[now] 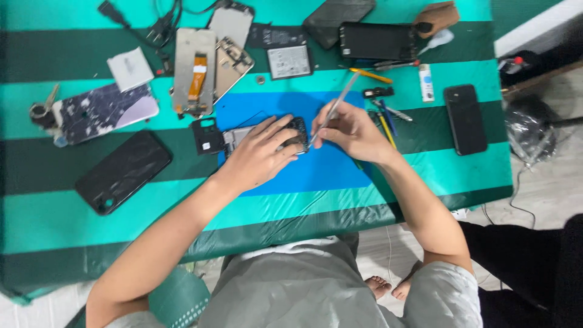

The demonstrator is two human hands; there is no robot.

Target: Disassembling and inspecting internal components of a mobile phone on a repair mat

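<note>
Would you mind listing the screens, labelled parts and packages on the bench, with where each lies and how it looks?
Cracked phone panel: far left, rectangular, purple-white, shattered.
Black phone: left front, dark, glossy, lying at a slant.
Black phone: right side, upright rectangle, screen dark.
Battery: top centre, squarish, black with a white label.
White packet: upper left, small, square.
White tube: upper right, slim, labelled.

Table (pixel 73 225) covered by a green-and-teal striped cloth (pixel 425 176). Pale tiled floor (pixel 546 182) lies right of the right hand.
</note>
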